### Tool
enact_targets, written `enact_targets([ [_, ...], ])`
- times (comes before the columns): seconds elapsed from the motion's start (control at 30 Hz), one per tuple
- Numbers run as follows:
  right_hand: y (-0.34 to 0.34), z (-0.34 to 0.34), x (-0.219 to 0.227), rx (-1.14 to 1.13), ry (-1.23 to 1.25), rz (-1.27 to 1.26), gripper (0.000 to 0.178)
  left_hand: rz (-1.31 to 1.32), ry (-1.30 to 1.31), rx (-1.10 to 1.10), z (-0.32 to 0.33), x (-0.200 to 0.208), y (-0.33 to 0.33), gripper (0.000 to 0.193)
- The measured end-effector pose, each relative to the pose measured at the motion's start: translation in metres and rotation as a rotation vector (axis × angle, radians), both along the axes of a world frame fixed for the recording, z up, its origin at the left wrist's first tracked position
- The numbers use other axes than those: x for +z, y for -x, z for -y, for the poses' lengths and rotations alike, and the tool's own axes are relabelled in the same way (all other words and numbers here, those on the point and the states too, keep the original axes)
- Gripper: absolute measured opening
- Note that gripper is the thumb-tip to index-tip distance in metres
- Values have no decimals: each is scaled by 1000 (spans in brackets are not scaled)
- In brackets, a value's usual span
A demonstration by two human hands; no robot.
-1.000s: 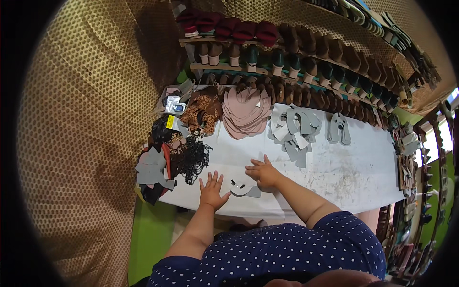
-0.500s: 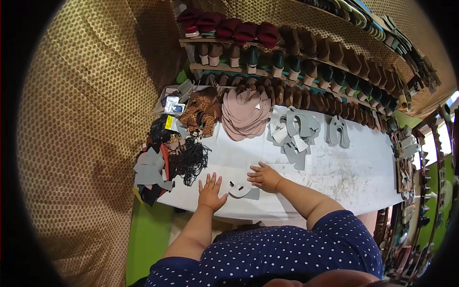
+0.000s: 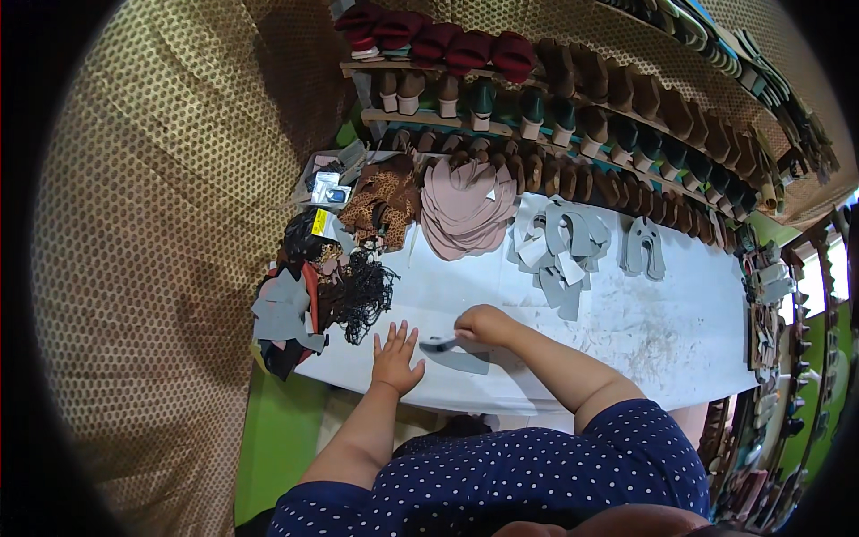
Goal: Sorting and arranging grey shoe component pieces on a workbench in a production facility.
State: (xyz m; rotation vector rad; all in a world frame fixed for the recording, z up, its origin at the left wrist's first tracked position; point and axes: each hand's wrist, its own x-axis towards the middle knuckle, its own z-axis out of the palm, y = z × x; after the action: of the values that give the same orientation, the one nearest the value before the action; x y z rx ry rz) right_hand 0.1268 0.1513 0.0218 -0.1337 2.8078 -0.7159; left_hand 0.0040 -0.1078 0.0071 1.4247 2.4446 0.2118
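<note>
Since the pic from a sec ago the right hand (image 3: 483,324) has slid a bit to the left, and the pale cut-out shape that lay between the hands is gone; a flat grey strip of shoe material (image 3: 458,360) lies there now, near the front edge of the white table (image 3: 626,331). The left hand (image 3: 396,356) is in about the same spot.

The left hand is open, fingers spread, palm flat on the table just left of the grey strip. The right hand is curled shut on a small dark tool (image 3: 437,342), maybe a brush, but it is too small to tell. The tool's end touches the top left of the strip.

To do this well: keep the left hand pressed flat & close to the strip so nothing slides. Move the tool slow, w/ short even strokes along the strip. Keep the fingers out of the tool's way.

Farther back are a stack of pink cut shoe pieces (image 3: 465,210), a heap of grey cut-out pieces (image 3: 559,255) and a tangle of black straps (image 3: 358,286) on the left. Don't let the arm bump these
</note>
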Motion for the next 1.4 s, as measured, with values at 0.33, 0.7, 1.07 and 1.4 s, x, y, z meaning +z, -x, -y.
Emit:
enact_targets([
  [0.33, 28, -13, -13, -577, 245, 54, 35, 7, -26, 3, 0, -7, 3, 77],
  [0.7, -25, 51, -33, -263, -170, -185, 61, -43, -53, -54, 0, -5, 0, 63],
  [1.07, -24, 51, -32, -236, -209, -198, 76, -46, -23, -17, -1, -6, 0, 70],
  [1.4, -24, 52, -32, -161, -209, -189, 79, -44, -60, -18, 1, -9, 0, 71],
])
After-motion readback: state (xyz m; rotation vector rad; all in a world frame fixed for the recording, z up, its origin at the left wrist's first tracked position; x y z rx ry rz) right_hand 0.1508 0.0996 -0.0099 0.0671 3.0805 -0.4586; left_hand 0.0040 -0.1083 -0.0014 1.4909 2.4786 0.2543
